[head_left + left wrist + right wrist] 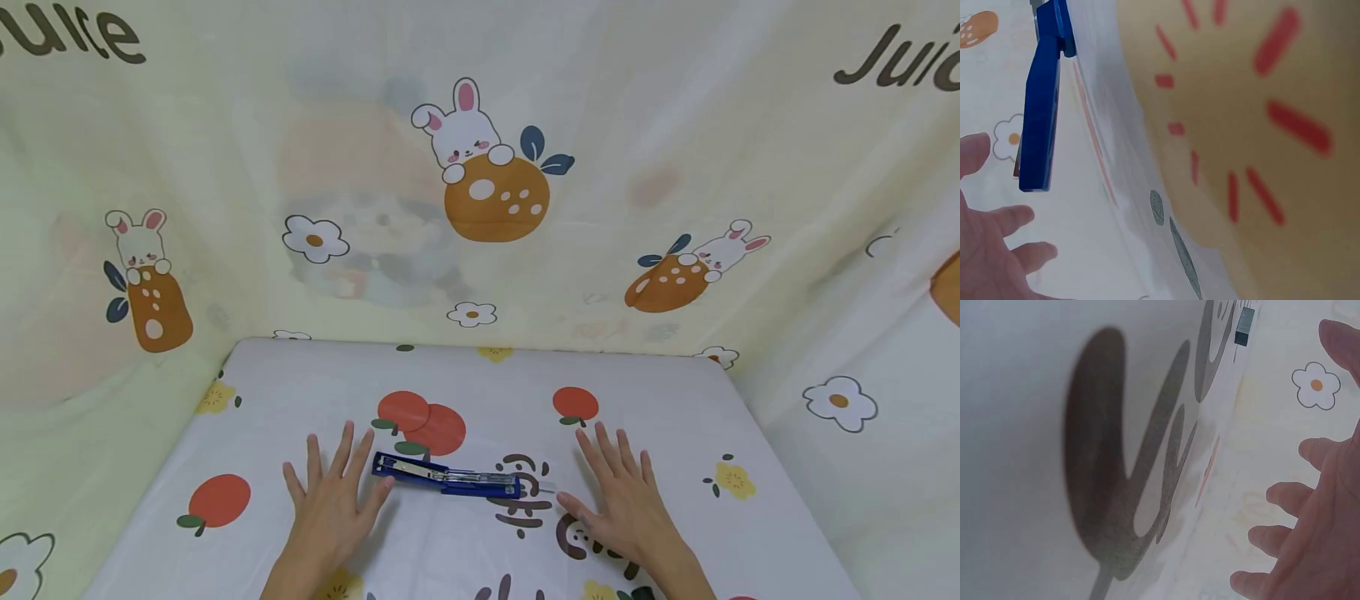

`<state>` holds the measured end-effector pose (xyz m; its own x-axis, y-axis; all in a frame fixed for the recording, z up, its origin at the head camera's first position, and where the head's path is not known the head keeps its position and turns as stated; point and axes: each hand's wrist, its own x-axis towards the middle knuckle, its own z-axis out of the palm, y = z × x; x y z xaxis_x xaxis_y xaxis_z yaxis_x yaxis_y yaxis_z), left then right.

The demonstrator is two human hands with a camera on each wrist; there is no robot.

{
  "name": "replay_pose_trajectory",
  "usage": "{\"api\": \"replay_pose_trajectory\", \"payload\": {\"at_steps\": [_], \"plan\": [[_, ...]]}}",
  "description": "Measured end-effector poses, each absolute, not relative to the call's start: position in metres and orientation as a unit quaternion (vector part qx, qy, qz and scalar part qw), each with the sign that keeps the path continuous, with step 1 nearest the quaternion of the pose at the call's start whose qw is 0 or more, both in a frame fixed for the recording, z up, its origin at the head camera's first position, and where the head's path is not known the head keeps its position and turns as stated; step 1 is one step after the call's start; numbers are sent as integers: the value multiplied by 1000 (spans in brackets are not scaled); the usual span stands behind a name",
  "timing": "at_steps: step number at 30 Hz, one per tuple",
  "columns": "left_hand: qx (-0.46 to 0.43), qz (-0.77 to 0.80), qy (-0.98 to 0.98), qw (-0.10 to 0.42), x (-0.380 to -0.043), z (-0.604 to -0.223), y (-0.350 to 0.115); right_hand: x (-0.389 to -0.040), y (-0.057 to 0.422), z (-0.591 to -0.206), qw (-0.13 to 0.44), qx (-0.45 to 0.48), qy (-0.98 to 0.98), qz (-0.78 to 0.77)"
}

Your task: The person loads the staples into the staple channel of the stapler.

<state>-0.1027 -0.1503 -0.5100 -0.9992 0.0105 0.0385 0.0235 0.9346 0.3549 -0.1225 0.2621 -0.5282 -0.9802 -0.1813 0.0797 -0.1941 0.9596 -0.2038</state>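
A blue stapler [446, 478] lies unfolded on the pale tablecloth [285, 383], between the person's two hands. The left hand [327, 508] is to the stapler's left, thumb tip just beside its left end; the right hand [626, 508] is past its right end. Both have their fingers spread and pinch nothing; neither appears to grip the stapler.

The stapler should be light but solid for its size, stiff along each half and loose only at the joint in the middle. Its smooth blue shell looks like plastic and may be a little slick; the narrow metal channel inside looks hard and thin-edged. It seems sturdy rather than fragile. The blue sides near the joint look the best place to take hold, as a grip at one end could let the other half swing.

In shape it is two long, slim bars meeting at a slight angle, blue outside and silvery within. A thin, clear-looking sliver [547, 488] is at the stapler's right end; whether it is loose or attached cannot be told. Beneath and beyond the stapler, the tablecloth looks smooth, with flat red fruit prints [435, 429]. Farther behind the stapler, a thin curtain [570, 275] hangs in soft folds, printed with rabbits.
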Motion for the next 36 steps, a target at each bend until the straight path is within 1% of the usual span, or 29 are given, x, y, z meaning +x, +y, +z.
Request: {"api": "replay_pose_trajectory", "payload": {"at_steps": [7, 15, 22, 29, 32, 36], "plan": [[-8, -182, -983, 14, -103, -511, -150, -122, 263, -529, 31, 95, -989, 110], [-7, -200, -980, -6, -106, -511, -150, -121, 262, -527, 32, 94, -988, 120], [-15, -211, -977, -4, -107, -511, -148, -122, 261, -526, 37, 94, -987, 126], [-8, -247, -968, -31, -109, -509, -149, -124, 260, -525, 37, 96, -987, 121], [-12, -257, -966, -28, -109, -510, -149, -124, 259, -525, 39, 98, -986, 125], [-28, -279, -960, -4, -109, -512, -149, -124, 257, -525, 46, 107, -983, 140]]}}
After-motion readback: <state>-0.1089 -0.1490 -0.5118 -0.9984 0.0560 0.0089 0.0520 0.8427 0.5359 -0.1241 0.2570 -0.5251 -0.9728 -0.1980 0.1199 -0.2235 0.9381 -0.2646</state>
